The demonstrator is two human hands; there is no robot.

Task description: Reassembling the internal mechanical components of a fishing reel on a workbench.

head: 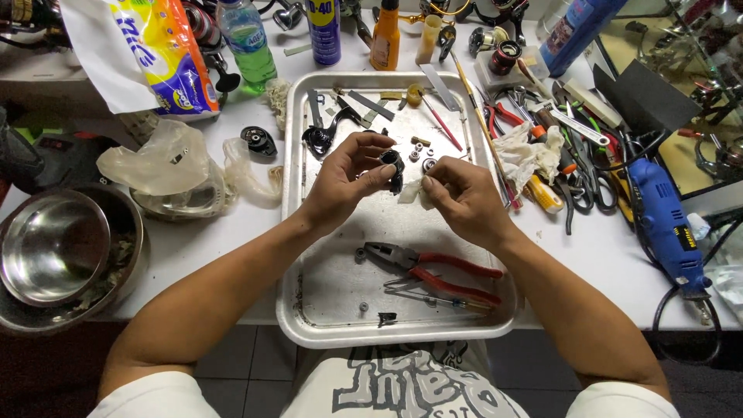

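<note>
Over the metal tray, the left hand pinches a small black part; the right hand, fingers curled, pinches a white tissue scrap.

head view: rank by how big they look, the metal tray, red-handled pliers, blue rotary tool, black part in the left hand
1. metal tray
2. red-handled pliers and blue rotary tool: they look alike in length, so no ranking between them
3. black part, pinched in the left hand
</note>
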